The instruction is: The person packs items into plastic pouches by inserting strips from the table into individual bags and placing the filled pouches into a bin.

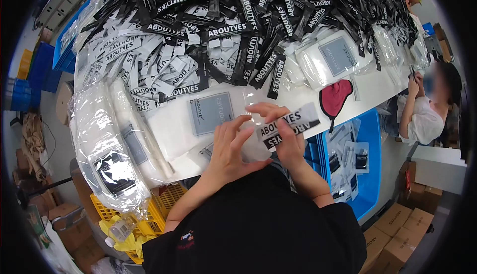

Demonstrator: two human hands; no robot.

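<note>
My right hand [285, 135] grips a white packet and a black packet [289, 127], both lettered ABOUTYES, between thumb and fingers. My left hand [228, 150] is curled around the side of a small translucent bag [253, 150], its thumb and fingers on the plastic. The bag lies between my two hands, just left of the packets. Behind my left hand, a clear-wrapped stack of white pouches with a grey label [211, 113] rests on the white table [290, 96].
Black packets [233, 30] and white packets [149, 60] are heaped behind my hands. A dark red mask [336, 97] lies at the right, above a blue bin [367, 184] of bagged packets. A yellow crate [171, 202] stands lower left. Another person [422, 110] sits at the far right.
</note>
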